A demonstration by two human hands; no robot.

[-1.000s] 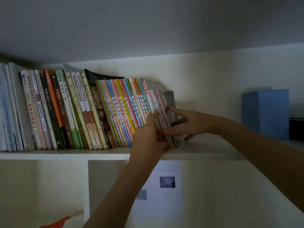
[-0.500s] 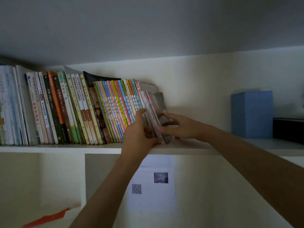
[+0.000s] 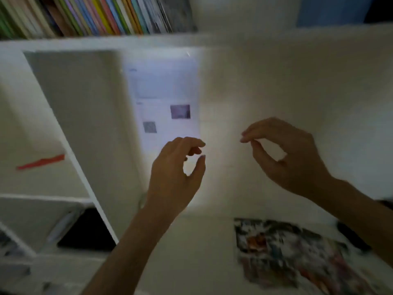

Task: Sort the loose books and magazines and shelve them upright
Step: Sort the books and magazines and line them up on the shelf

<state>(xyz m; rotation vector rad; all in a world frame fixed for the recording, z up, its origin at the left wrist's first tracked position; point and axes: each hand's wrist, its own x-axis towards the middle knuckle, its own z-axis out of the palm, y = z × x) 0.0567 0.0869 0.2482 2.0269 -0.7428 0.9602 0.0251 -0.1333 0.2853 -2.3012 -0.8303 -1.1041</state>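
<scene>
While the frame is smeared with blur, both hands show plainly against the pale wall below the upper shelf [image 3: 148, 40]. The left hand [image 3: 176, 173] is raised with its fingers loosely curled and its thumb apart from them, grasping nothing. The right hand [image 3: 291, 154] hangs beside it, well apart, fingers bent forward over the thumb and likewise holding nothing.

The row of books [image 3: 95, 15] stands along the upper shelf's front edge at the top left corner of the view, spines in green, purple, blue, yellow and orange, leaning slightly; the magazines [image 3: 170, 14] close the row at its right end. Any lettering on the spines is too blurred to read. A blue box [image 3: 327, 10] stands on the same shelf, well to the right of the row.

A printed sheet [image 3: 165, 103] is fixed to the wall under the shelf, with a small grey photo and a dark square that may be a code; its text cannot be read. One loose magazine [image 3: 297, 254] with a busy, colourful cover lies flat on the desk surface [image 3: 191, 241] near the lower right corner, its title unreadable. A red strip [image 3: 41, 161] lies in the left compartment.
</scene>
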